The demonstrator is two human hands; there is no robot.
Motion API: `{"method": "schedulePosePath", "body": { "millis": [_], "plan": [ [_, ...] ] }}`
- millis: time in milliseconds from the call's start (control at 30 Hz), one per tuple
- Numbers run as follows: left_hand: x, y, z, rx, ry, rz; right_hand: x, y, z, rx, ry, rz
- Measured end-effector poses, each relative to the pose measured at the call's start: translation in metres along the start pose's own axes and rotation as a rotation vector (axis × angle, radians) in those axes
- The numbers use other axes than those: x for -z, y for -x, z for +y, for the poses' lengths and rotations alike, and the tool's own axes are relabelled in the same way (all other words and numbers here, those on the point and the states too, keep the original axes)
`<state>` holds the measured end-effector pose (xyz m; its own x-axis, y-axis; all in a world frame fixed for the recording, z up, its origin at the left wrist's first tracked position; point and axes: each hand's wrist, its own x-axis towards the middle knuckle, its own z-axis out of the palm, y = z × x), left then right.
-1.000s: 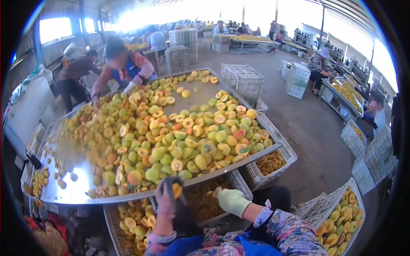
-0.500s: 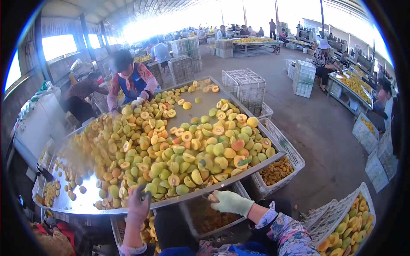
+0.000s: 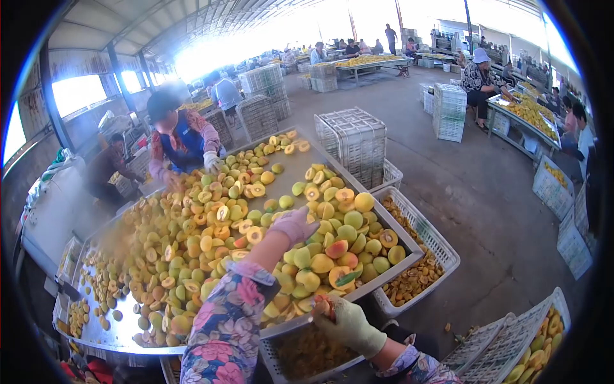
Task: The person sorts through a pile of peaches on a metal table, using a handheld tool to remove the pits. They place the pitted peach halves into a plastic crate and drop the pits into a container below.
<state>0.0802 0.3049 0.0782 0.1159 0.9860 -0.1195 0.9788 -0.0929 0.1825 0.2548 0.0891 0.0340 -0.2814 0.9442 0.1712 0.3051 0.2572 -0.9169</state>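
Halved yellow-green fruits [image 3: 185,256] are heaped on a metal table [image 3: 289,171] with a raised rim. My left hand [image 3: 294,227], in a pinkish glove, reaches over the heap near its right part; its fingers are bent and partly hidden, and what they touch is too small to tell. My right hand [image 3: 350,326], in a pale green-yellow glove, is at the near rim, above a crate [image 3: 272,361] of brown scraps. Its fingers are closed round a reddish piece of fruit [image 3: 325,306].
A co-worker [image 3: 182,137] leans over the table's far left side. A crate of cut pieces [image 3: 444,246] stands beyond the right rim, stacked crates [image 3: 353,137] behind it. A tilted crate of fruit [image 3: 556,313] is at the lower right.
My left hand has moved from the near rim up and right over the heap. My right hand has shifted slightly right and down. The view has shifted somewhat.
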Motion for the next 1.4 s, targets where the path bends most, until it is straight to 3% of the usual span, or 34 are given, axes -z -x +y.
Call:
{"method": "schedulePosePath", "body": {
  "millis": [200, 300, 400, 467, 533, 567, 633, 733, 800, 867, 933, 1000, 1033, 1067, 1133, 1167, 1267, 1333, 1400],
  "plan": [
    [-0.025, -0.085, 0.039, 0.056, -0.043, -0.087, 0.018, -0.002, 0.007, 0.083, -0.047, 0.153],
    [-0.028, -0.103, 0.05, 0.082, -0.285, -0.202, 0.027, -0.003, 0.011, -0.034, -0.089, 0.145],
    [-0.05, -0.126, 0.038, 0.074, -0.263, -0.194, 0.029, -0.006, 0.008, -0.206, -0.14, 0.083],
    [-0.054, -0.124, 0.034, 0.031, -0.273, -0.163, 0.021, -0.004, 0.021, -0.131, -0.12, 0.125],
    [-0.049, -0.108, 0.033, -0.051, -0.198, -0.064, 0.016, -0.011, 0.034, -0.05, -0.108, 0.169],
    [-0.038, -0.086, 0.037, -0.082, -0.088, -0.034, 0.015, -0.013, 0.041, -0.138, -0.287, 0.258],
    [-0.05, -0.049, 0.022, -0.346, 0.095, 0.241, 0.019, -0.021, 0.039, -0.293, -0.713, 0.336],
    [-0.038, 0.051, 0.027, -0.582, 0.425, 0.279, 0.036, -0.028, 0.025, -0.37, -1.096, 0.325],
    [-0.044, 0.107, 0.025, -0.702, 0.364, 0.377, 0.037, -0.026, 0.018, -0.435, -1.027, 0.188],
    [-0.054, 0.155, 0.022, -0.677, 0.138, 0.4, 0.023, -0.023, 0.03, -0.402, -1.127, 0.062],
    [-0.054, 0.196, 0.021, -0.612, 0.107, 0.444, 0.012, -0.018, 0.031, -0.449, -1.252, -0.148],
    [-0.047, 0.23, 0.02, -0.512, 0.628, 0.494, 0.007, -0.008, 0.02, -0.451, -1.175, -0.152],
    [-0.048, 0.246, 0.016, -0.361, 1.105, 0.275, 0.004, -0.008, 0.022, -0.416, -1.18, -0.217],
    [-0.051, 0.25, 0.005, -0.273, 1.438, 0.191, 0.0, -0.008, 0.019, -0.379, -1.186, -0.278],
    [-0.057, 0.254, -0.01, -0.094, 1.71, 0.069, -0.007, -0.007, 0.009, -0.389, -1.157, -0.291],
    [-0.065, 0.247, -0.019, -0.089, 1.714, 0.081, -0.012, -0.008, 0.007, -0.374, -1.125, -0.326],
    [-0.083, 0.226, -0.031, -0.204, 1.304, 0.129, -0.021, -0.014, -0.002, -0.377, -1.086, -0.44],
    [-0.059, 0.227, -0.021, 0.03, 1.939, -0.178, -0.033, -0.023, -0.009, -0.353, -0.943, -0.383],
    [-0.08, 0.214, -0.037, 0.006, 1.88, -0.134, -0.049, -0.027, -0.009, -0.29, -0.797, -0.168]
  ]
}}
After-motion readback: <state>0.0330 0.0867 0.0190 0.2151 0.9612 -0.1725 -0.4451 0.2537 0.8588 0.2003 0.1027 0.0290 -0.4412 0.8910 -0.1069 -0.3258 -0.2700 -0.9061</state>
